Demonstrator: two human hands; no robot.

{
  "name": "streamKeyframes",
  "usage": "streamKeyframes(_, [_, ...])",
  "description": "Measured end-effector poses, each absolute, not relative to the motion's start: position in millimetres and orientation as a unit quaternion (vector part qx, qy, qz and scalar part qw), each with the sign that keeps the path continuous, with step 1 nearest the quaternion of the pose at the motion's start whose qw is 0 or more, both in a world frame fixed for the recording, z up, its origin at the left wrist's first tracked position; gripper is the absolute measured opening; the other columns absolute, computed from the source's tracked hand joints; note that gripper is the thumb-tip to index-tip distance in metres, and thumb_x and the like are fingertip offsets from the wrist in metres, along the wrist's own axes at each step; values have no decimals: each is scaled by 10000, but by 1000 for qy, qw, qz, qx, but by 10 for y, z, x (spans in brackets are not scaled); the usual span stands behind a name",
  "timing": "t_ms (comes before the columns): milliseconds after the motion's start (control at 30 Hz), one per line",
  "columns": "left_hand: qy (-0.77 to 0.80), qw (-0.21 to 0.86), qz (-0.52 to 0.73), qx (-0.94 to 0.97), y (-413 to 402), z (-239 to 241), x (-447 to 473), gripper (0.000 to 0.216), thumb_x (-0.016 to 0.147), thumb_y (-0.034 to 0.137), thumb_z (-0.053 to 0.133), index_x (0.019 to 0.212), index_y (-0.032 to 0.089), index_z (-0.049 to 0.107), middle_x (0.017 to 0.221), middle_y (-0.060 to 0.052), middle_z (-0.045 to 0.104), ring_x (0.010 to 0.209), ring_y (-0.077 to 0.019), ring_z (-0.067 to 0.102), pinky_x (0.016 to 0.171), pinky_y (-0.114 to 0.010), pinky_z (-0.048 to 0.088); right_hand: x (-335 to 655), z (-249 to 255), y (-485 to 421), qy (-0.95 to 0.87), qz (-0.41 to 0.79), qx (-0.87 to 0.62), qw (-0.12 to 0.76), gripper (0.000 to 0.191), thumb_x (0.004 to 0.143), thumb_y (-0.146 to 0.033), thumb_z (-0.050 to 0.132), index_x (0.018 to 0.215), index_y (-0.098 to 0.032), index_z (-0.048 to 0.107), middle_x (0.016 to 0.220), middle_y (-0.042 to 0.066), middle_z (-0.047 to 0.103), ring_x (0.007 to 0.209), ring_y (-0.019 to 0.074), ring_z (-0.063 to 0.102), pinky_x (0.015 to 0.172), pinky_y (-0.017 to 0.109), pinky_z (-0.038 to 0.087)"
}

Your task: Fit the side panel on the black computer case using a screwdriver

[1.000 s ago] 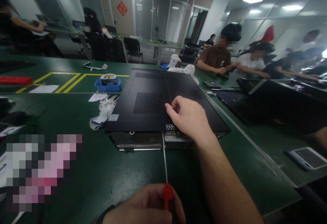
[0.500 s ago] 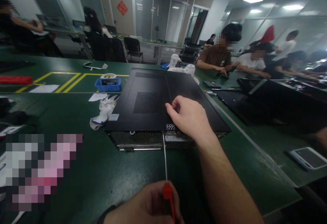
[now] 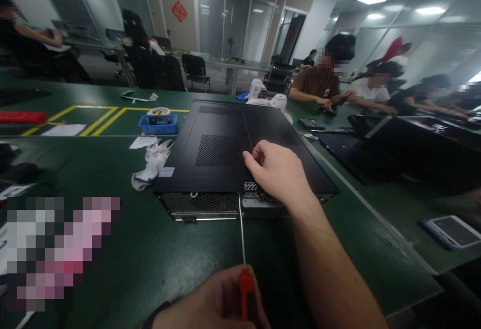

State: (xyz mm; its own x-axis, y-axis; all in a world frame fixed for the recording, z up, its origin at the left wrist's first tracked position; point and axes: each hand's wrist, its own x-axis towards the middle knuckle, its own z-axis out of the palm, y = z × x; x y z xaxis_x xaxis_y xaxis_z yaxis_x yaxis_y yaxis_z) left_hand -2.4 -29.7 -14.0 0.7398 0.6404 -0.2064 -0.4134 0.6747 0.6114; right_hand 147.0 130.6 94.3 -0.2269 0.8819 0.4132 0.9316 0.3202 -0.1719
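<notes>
A black desktop computer case (image 3: pixel 180 148) lies flat on the green table, its vented rear panel facing me. My left hand (image 3: pixel 214 296), low in the view, grips a screwdriver (image 3: pixel 242 239) by its red handle. The long metal shaft points away from me, and its tip meets the case's rear edge near the middle; the exact contact is too small to make out. On the cover rests my right hand (image 3: pixel 280 171), palm down and holding nothing, thumb apart from the bent fingers. Its other fingertips are hidden. A patterned label (image 3: pixel 250 186) shows beside it.
Left of the case lie a white glove (image 3: pixel 152 163) and a blue bin (image 3: pixel 158 124) with small parts. White objects (image 3: pixel 259 93) stand behind it. At right are black panels (image 3: pixel 361 153) and a device with a screen (image 3: pixel 454 231). Several people work farther back.
The screwdriver's red handle has turned slightly in my left hand, with the shaft still at the case's rear edge. My right hand stays in place on the cover.
</notes>
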Motion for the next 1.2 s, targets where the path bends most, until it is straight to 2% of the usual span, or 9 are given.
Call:
streamKeyframes(100, [202,890,300,277,-300,-179,-16,356,662,333,915,841,166,657,721,14,685,568,-44,557,585,-150,384,1469,943,1308,-782,-58,-578,227,269,944,-453,558,795,-238,622,770,28,714,681,199,609,594,323,308])
streamKeyframes(233, [191,905,292,244,-310,-119,-28,436,699,487,865,933,140,742,805,-57,716,668,-81,608,608,-166,399,1466,949,1301,-781,-56,-580,224,265,948,-449,554,801,-238,622,780,30,717,679,199,611,588,319,304])
streamKeyframes(367, [172,919,278,222,-311,-24,-48,402,726,392,859,1013,121,780,896,-86,728,739,-108,632,650,-192,412,1468,948,1296,-781,-55,-580,225,262,945,-442,558,796,-237,621,779,29,718,685,200,616,592,316,305])
streamKeyframes(667, [207,885,292,297,-284,-172,-25,368,652,391,915,821,140,706,751,-16,692,637,-63,593,610,-170,388,1471,933,1313,-783,-58,-575,229,271,939,-454,558,791,-237,622,764,27,713,670,196,596,589,313,295])
streamKeyframes(800, [195,881,309,302,-292,-193,-6,382,661,403,908,827,158,669,744,0,694,622,-58,584,634,-177,408,1476,929,1314,-784,-58,-573,231,270,940,-451,554,791,-238,624,759,24,709,672,195,595,594,318,300])
streamKeyframes(1200, [175,905,305,237,-305,-81,-14,351,704,421,879,911,155,783,823,-59,727,706,-84,640,635,-164,427,1476,919,1322,-782,-59,-576,233,270,939,-461,557,785,-246,614,765,17,709,663,193,581,591,313,295])
